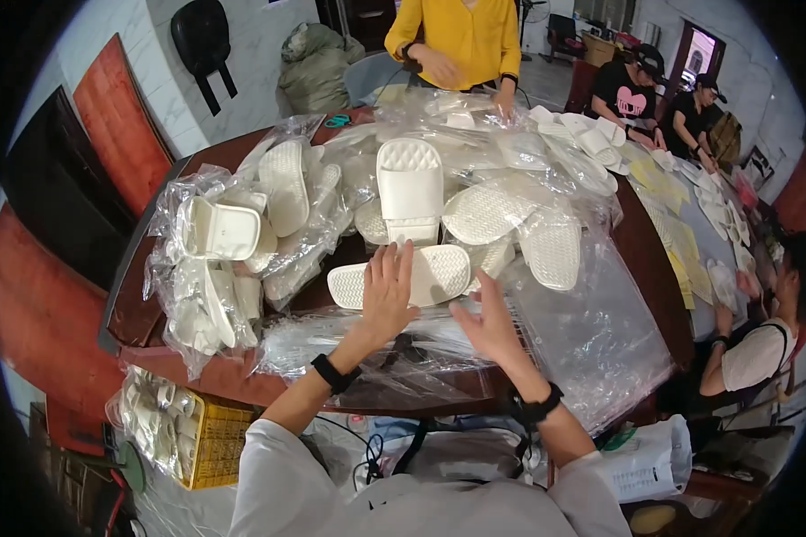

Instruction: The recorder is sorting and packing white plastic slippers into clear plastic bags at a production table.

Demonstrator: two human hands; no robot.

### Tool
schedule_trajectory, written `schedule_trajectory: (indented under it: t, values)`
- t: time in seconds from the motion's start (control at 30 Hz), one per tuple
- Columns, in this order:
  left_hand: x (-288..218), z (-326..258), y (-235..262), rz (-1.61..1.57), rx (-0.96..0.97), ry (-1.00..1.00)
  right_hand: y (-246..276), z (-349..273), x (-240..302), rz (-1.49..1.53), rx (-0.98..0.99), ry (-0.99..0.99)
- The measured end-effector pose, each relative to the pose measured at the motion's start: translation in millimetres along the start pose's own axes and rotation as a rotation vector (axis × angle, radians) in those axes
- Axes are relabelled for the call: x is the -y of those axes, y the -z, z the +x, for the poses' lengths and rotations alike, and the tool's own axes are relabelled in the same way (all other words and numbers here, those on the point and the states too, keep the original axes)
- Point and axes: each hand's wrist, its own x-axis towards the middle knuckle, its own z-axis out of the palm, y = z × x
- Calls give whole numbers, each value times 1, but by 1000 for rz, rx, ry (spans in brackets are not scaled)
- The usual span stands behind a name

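Head view puts a white slipper (443,276) crosswise on the near middle of the bench (649,268), textured face up, right in front of us. Our left hand (387,300) lies over its middle with fingers extended, seemingly to steady it; they do not wrap around it, and we cannot tell how firmly they press. Our right hand (488,327) grips nothing: its thumb and fingers are spread just beside the slipper's right end, perhaps so that both ends are within our reach. Beyond our left fingertips, a quilted slide (410,174) points away from us. Flat clear bags (591,340) lie at the near right, likely for easy reach, while bagged slides (219,231) heap up at the left, presumably out of our hands' way.

The slipper looks like moulded foam or rubber, long and rounded at both ends, with fine zigzag relief. Puffed diamonds cover the quilted slide's rounded far end, and a smooth band crosses nearer us. Two soles (488,213) to the right carry a woven-looking pattern. The bags are thin, slick film, creased and glinting; below, we see a yellow crate (219,438) of stiff plastic lattice.
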Motion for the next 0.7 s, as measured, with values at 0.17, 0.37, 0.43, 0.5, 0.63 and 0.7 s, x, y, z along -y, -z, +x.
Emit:
schedule_trajectory:
  t: [0.17, 0.37, 0.43, 0.5, 0.63, 0.7]
  values:
    - [-3, -2, -4, -24, 14, -3, -17, 39, -30, -85, -24, -81]
    - [5, 1, 6, -180, -46, 30, -12, 40, 7, 182, 45, -194]
    - [14, 3, 18, -232, -92, 16, -10, 41, 28, 342, 86, -192]
    - [31, 6, 23, -323, -147, 10, -6, 41, 54, 608, 133, -191]
    - [66, 0, 42, -932, -161, 146, -16, 58, 53, 744, 168, -255]
    - [71, -5, 54, -1394, -81, 479, -23, 73, 44, 855, 203, -422]
